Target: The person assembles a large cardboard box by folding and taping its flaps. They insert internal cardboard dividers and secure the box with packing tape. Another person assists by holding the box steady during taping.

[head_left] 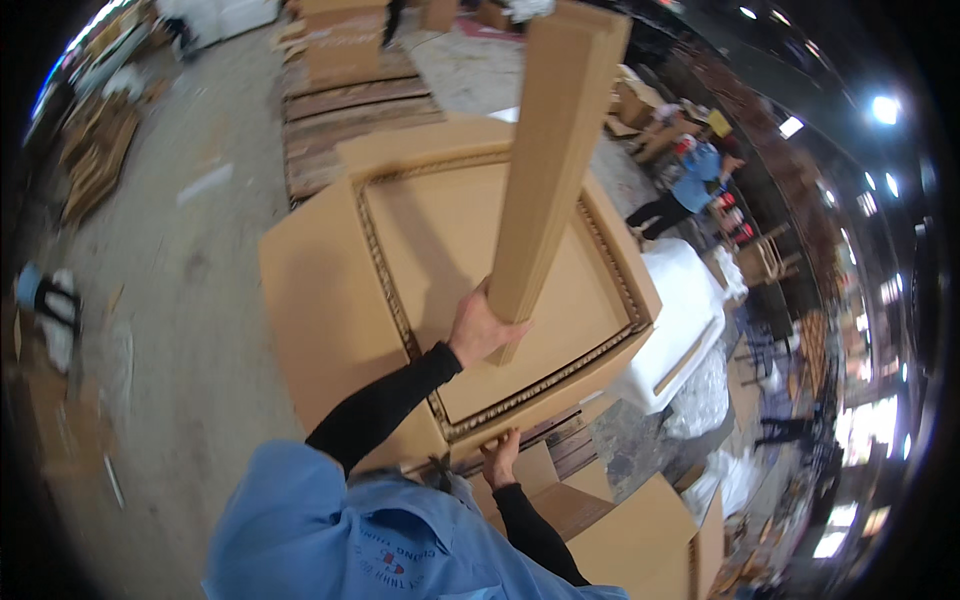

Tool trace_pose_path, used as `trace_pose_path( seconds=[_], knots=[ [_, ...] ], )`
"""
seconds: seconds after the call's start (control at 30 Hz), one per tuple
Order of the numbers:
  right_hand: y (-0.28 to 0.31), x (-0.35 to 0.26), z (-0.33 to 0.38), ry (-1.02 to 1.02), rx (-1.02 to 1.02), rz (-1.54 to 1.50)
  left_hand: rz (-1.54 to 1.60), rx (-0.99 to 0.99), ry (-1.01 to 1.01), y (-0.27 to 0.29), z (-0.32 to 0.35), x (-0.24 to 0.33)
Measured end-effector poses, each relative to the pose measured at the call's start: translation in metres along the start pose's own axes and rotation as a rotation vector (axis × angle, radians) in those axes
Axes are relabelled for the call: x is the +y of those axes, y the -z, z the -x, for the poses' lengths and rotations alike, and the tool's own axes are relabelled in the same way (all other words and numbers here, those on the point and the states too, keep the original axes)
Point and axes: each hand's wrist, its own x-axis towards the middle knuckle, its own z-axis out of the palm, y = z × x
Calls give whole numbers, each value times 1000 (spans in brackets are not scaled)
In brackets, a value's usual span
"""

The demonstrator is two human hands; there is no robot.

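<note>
A large brown cardboard box (pixel 325 290) stands in front of me with flaps folded outward. Inside its walls lies a flat cardboard sheet (pixel 440 230), bordered by corrugated edges. My left hand (pixel 484 326) is wrapped round the lower part of a long folded cardboard post (pixel 555 140). This post rises tall and slightly tilted over the box, its lower end at or just above the sheet. Below it, my right hand (pixel 500 460) grips the near side of the box at its edge, with the fingertips partly hidden.
Wooden pallets (pixel 350 125) lie beyond the box, with another carton (pixel 342 40) on them. White-wrapped goods (pixel 680 320) stand close on the right. An open carton (pixel 635 540) sits near my right arm. A person in blue (pixel 695 180) stands farther off at the right.
</note>
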Motion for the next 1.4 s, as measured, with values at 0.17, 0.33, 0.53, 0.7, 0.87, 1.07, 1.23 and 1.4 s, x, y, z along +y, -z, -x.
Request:
trace_pose_path(
  seconds=[0.17, 0.33, 0.53, 0.7, 0.87, 1.07, 1.23, 1.4],
  knots=[
    [20, -2, 1, 51, -123, -34, -62, 121, -73, -24, 1, 37],
    [16, -19, -7, 41, -263, 48, 23, -102, 130, 7, -38, 63],
    [20, -24, -25, -16, -439, 82, 199, -110, 446, 8, -74, 72],
    [29, -41, -35, 0, -472, 140, 152, -80, 393, 0, -31, 92],
    [36, -43, -56, -11, -580, 229, 183, -80, 281, 15, -19, 102],
    [34, -42, -41, 28, -554, 223, -449, 34, 186, 37, 17, 115],
    [44, -37, -29, 70, -454, 228, -553, -48, 225, 37, 59, 98],
    [35, -36, -32, 61, -434, 213, -616, -113, 255, 28, 51, 85]
  ],
)
